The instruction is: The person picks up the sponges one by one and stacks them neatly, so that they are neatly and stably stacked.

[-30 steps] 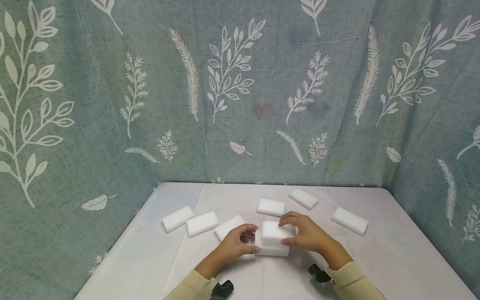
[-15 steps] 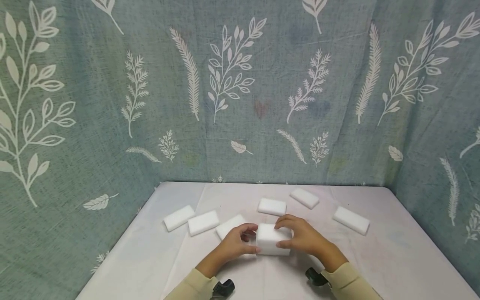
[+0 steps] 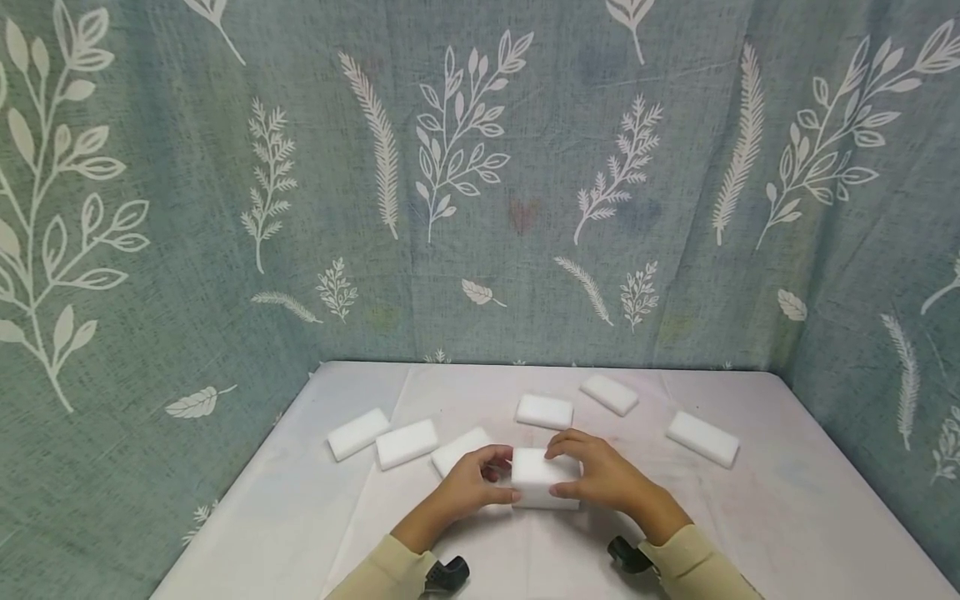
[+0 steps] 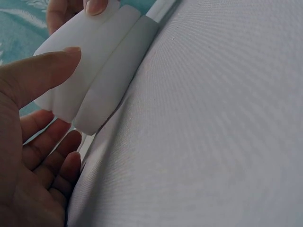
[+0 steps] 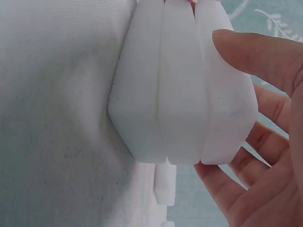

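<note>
Shifted leftward and a little lower since a second ago, the top block (image 3: 531, 463) now lines up with those beneath it, where it had jutted out to the right; the other white blocks have kept their places on the worktop (image 3: 757, 525).

Three blocks form the stack, the lowest block (image 5: 136, 85) flat on the cloth, the middle block (image 5: 181, 94) on it and the top one against that, with thin seams between; all of them lie near the front, between the person's two hands. The right grip (image 3: 606, 477) is grasping the top block, thumb against its front face and fingers reaching over to the rear; the left grip (image 3: 471, 486) is curled round the left end of the stack, its thumb at the front corner; how firmly it presses cannot be told.

Behind the left hand lies a partly covered block (image 3: 459, 446); further left are two more, a flat block (image 3: 407, 444) and an outer block (image 3: 357, 434); past the stack sit a rear block (image 3: 544, 412) and a farther block (image 3: 609, 394); well to the right rests a lone block (image 3: 702, 438); leaf-patterned green-blue fabric (image 3: 540, 108) hangs behind.
</note>
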Available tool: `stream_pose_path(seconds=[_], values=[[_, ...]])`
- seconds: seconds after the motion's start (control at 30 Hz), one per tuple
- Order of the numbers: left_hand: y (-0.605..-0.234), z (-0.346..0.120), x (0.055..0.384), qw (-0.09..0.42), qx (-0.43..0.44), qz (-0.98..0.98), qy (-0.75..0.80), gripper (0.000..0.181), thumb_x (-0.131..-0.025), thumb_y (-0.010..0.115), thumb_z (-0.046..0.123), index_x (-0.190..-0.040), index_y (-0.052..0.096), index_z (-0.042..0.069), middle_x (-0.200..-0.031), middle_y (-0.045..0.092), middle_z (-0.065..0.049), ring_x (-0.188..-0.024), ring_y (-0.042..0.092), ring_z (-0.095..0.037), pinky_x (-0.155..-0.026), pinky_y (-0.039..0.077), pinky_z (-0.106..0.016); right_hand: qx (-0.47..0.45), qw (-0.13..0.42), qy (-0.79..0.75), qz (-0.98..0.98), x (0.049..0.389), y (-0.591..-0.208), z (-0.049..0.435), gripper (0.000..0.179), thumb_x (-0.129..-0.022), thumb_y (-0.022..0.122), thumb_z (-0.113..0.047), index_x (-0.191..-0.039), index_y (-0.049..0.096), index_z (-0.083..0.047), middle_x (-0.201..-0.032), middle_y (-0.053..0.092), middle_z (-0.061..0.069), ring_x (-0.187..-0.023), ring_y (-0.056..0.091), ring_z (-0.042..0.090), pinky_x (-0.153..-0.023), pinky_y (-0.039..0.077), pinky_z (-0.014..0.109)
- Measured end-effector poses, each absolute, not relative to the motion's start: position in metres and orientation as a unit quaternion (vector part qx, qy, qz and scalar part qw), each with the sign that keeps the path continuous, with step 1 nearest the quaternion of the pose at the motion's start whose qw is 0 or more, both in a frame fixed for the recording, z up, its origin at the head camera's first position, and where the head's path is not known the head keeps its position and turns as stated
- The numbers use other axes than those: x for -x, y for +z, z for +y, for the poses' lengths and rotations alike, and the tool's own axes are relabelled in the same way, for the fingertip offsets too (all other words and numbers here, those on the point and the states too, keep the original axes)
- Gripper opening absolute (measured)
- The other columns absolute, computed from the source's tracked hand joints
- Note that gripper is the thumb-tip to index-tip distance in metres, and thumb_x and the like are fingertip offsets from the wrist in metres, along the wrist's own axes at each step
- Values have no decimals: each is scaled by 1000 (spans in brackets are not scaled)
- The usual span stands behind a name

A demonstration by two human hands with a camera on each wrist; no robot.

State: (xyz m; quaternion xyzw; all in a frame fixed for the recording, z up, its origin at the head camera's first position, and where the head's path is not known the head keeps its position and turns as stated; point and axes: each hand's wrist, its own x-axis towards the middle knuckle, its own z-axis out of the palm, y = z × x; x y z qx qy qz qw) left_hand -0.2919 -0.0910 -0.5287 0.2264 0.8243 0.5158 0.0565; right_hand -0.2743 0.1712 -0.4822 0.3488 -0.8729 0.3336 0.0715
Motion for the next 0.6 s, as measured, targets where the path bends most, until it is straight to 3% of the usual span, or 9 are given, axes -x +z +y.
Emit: stream_pose_path(seconds=[0.4, 0.6], values=[[-529, -91, 292, 59, -221, 828, 513, 63, -71, 87, 26, -126, 60, 10, -108, 64, 4, -94, 59, -17, -84, 48, -34, -342, 69, 323, -880, 272, -481, 169, 40, -73, 86, -23, -107, 68, -16, -119, 61, -3, -116, 54, 16, -97, 44, 41], [-527, -91, 291, 58, -222, 827, 512, 62, -71, 87, 26, -125, 61, 10, -108, 64, 5, -94, 58, -17, -84, 48, -35, -321, 45, 302, -897, 272, -483, 169, 66, -70, 86, -25, -129, 59, -13, -134, 53, 2, -121, 51, 22, -96, 43, 46]])
